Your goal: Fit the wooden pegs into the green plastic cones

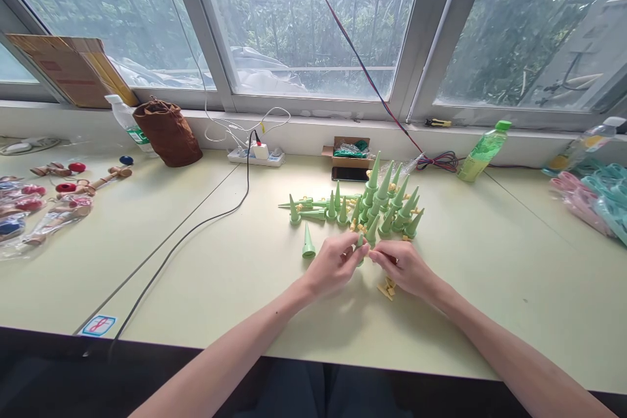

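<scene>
My left hand is closed around a green plastic cone, most of which its fingers hide. Right beside it, my right hand pinches at the cone's side; whatever lies between those fingertips is too small to name. Below the right hand lies a little heap of small yellow pieces. One green cone stands alone to the left of my hands. Behind them, a cluster of green cones stands upright, some with yellow bits attached, and several more lie on their sides at its left.
A small open cardboard box and a dark phone lie behind the cones. A black cable crosses the table from a power strip. A green bottle stands right, wooden kendama toys and a brown pouch left.
</scene>
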Available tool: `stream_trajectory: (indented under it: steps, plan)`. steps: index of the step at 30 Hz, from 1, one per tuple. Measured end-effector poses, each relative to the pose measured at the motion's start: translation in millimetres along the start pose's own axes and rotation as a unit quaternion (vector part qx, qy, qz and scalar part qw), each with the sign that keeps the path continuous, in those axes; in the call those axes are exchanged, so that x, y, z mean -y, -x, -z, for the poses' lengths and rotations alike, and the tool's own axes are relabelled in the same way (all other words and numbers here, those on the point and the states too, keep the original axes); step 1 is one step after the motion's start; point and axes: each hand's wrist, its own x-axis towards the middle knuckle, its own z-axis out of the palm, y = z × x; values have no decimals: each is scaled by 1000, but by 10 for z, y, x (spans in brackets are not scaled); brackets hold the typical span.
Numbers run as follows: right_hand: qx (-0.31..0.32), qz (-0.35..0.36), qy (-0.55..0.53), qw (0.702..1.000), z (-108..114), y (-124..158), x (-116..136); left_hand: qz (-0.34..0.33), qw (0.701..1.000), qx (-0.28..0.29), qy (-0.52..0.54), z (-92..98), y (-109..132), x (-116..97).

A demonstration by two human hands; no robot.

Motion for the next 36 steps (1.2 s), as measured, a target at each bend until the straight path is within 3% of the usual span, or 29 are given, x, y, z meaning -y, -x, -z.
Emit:
stream_trajectory:
  steps: [11, 28, 36]
  plan:
    - [-45, 3, -27, 999, 0, -14, -4, 79, 991, -38, 102, 19, -39, -38]
    - [-14, 42, -4, 999, -17, -5, -18, -1, 999, 3, 39, 5, -6, 17]
    - [-42, 4, -2, 999, -3, -10, 11, 63, 991, -28, 111, 8, -44, -42]
